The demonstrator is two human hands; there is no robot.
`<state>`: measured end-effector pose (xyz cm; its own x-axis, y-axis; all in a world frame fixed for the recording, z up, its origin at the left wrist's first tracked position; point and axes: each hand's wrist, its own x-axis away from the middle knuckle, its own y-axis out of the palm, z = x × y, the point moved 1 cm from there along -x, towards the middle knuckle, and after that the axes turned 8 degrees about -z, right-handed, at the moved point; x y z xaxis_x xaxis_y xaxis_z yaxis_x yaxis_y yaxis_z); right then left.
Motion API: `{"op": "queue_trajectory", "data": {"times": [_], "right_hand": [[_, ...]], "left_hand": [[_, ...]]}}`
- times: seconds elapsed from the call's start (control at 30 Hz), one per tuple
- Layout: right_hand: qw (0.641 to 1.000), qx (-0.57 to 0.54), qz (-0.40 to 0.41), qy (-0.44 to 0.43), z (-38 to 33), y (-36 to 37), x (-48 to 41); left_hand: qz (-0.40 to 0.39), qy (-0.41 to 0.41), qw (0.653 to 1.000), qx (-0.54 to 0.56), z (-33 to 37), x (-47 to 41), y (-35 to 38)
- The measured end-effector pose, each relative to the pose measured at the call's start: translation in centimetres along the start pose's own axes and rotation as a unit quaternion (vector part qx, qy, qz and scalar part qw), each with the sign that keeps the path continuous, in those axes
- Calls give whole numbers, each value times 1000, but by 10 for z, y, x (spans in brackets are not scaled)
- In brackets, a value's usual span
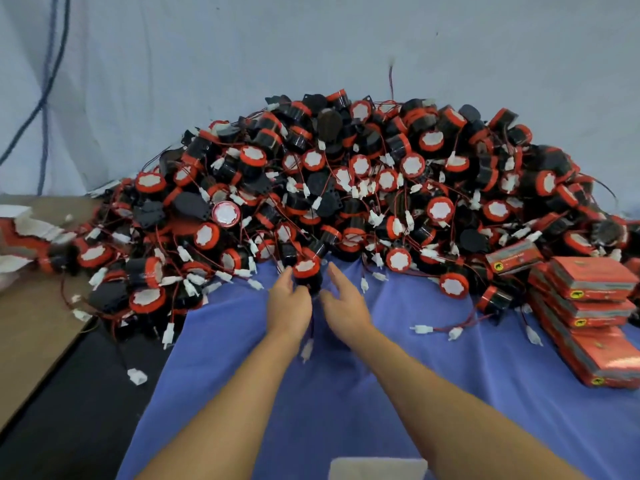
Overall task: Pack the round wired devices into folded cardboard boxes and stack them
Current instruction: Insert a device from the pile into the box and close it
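A big heap of round black devices (pixel 346 188) with red rims, white faces and thin wires with white plugs fills the back of the blue cloth. At its front edge my left hand (pixel 289 303) grips one round device (pixel 306 271), whose wire and white plug (pixel 307 351) hang down under my wrist. My right hand (pixel 343 299) is beside it, fingers straight and spread, holding nothing. Flat red cardboard boxes (pixel 588 306) lie in stacks at the right.
A brown cardboard sheet (pixel 34 323) lies at the left, with torn white and red packaging (pixel 20 230) at its far end. Loose plugs and wires (pixel 436 330) trail over the blue cloth (pixel 346 393). A white object (pixel 377 467) shows at the bottom edge.
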<state>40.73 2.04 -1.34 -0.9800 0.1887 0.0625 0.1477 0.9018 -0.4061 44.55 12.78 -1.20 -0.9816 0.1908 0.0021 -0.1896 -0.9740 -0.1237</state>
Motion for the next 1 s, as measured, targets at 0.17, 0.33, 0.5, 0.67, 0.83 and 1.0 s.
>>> {"op": "queue_trajectory", "data": {"times": [0.17,0.33,0.5,0.67,0.83,1.0], "right_hand": [[975,214,-26,-60,22,10,-41],[983,172,-1,-60,25,9,-48],[996,57,14,-61,14,-4,-26],[996,-83,-16,-40,2,-19,13],[979,-198,-30,-40,-17,-38,83],[947,-314,-20,-59,-51,-74,158]], "left_hand": [[-25,-6,999,-21,-18,-47,4],[12,18,999,-26,-35,-55,4],[-20,26,998,-54,-26,-41,-1],[-108,42,991,-73,-1,-1,-23],[-179,59,979,-77,44,57,-38],[-159,110,973,-123,81,131,-51]]}}
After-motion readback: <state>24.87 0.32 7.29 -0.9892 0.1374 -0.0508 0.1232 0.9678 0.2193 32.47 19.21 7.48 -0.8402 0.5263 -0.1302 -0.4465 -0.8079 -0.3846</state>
